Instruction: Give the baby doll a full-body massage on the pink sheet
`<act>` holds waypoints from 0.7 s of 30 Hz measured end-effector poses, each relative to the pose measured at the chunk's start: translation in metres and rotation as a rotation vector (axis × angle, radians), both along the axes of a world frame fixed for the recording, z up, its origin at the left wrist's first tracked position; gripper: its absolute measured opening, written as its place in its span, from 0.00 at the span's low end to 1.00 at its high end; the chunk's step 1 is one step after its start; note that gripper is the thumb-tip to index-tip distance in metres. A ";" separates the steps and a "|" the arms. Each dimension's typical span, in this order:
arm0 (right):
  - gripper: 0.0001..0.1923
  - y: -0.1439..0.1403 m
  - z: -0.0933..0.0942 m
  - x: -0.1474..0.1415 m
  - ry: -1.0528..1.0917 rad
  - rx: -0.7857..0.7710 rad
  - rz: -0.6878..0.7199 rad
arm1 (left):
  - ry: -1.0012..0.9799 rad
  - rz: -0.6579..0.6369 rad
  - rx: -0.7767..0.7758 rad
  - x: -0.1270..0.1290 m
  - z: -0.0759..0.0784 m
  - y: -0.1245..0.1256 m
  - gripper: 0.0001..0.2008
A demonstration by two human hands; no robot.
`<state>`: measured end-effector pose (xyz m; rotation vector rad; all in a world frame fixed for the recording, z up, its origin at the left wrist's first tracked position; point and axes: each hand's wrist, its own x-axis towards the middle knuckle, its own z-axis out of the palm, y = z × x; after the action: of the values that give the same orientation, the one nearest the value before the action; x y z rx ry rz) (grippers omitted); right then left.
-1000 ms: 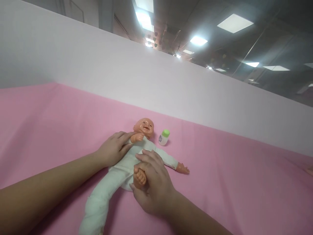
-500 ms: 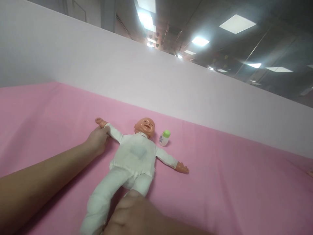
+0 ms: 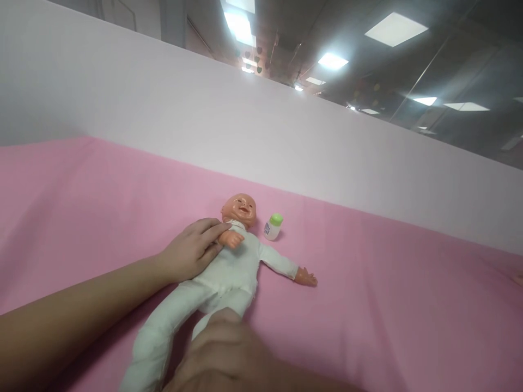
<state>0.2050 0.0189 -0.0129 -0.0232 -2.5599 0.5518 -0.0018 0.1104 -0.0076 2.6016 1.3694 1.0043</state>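
Observation:
A baby doll [image 3: 232,267] with a white cloth body lies on its back, its plastic head toward the wall. My left hand [image 3: 196,247] is closed over the doll's arm on the left side, which is folded across the chest. The doll's plastic hand [image 3: 232,239] sticks out past my fingertips, below the chin. Nearer to me, my right hand [image 3: 220,354] is wrapped round the doll's leg on the right side and hides its lower part. The doll's other arm [image 3: 281,263] lies stretched out to the right, untouched.
A small white bottle with a green cap [image 3: 273,226] stands beside the doll's head. Pink cloth [image 3: 368,305] covers the surface beneath. Behind it rises a white wall panel [image 3: 163,109], with ceiling lights beyond.
My left hand has brought the doll's arm from stretched out at the left inward and over its chest. My right hand stays at the leg.

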 end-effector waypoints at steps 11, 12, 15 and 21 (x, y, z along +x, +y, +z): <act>0.16 0.023 0.032 0.017 0.280 0.152 -0.471 | 0.067 -0.020 0.006 -0.003 -0.009 0.008 0.25; 0.17 0.029 0.030 0.016 0.271 0.136 -0.469 | 0.062 -0.019 0.001 -0.003 -0.008 0.007 0.25; 0.18 0.039 0.025 0.014 0.280 0.106 -0.470 | 0.023 -0.021 -0.032 -0.001 -0.005 0.005 0.23; 0.17 0.027 0.031 0.017 0.250 0.157 -0.458 | -0.221 0.074 -0.175 -0.002 0.000 0.004 0.22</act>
<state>0.2216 0.0460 0.0185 -0.4440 -2.2423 0.1650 -0.0039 0.1147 -0.0077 2.2565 1.4359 1.0890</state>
